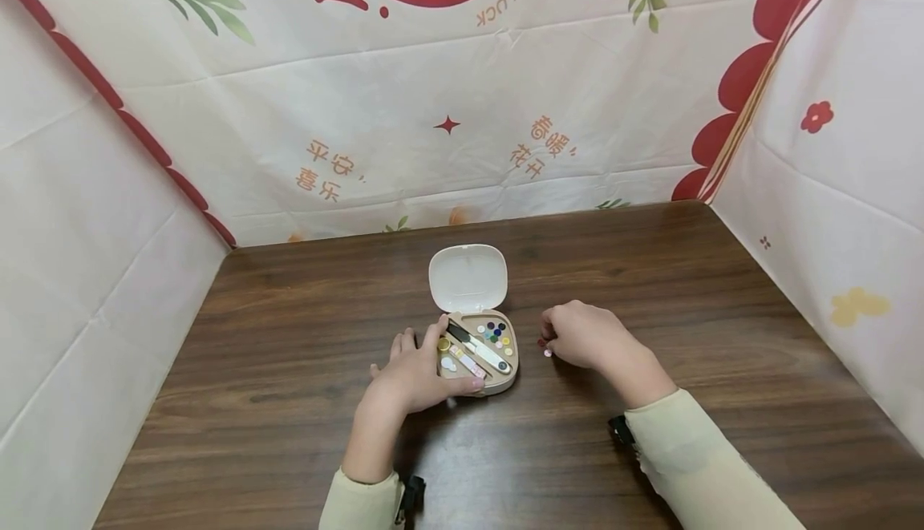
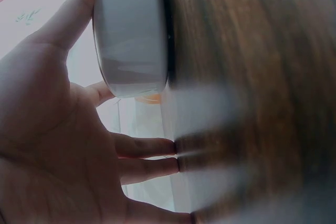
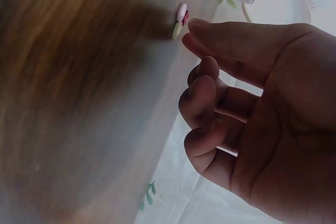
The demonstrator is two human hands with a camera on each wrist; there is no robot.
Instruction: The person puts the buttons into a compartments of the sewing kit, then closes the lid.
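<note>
A small sewing kit case [image 1: 496, 386] lies open on the table, its white lid [image 1: 469, 277] tipped back. My left hand [image 1: 411, 376] grips the case at its left side, thumb on the front edge and index finger toward the back corner; in the left wrist view, the other fingertips reach the tabletop. Inside are thread snips [image 1: 480, 346] with black blades, a gold thimble [image 1: 443, 345] and several coloured buttons [image 1: 496, 333]. To the right, my right hand [image 1: 588, 335] has curled fingers, thumb and index tips right at a pink button [image 3: 181, 12], a yellow button [image 3: 177, 30] and a red button [image 3: 186, 18]. I cannot tell whether they pinch one.
The brown wooden table [image 1: 289, 337] extends around the case and both hands. Printed white cloth [image 1: 404, 89] hangs along its back and both sides. A patterned strip [image 1: 468, 361] and white pieces [image 1: 448, 364] also lie in the case.
</note>
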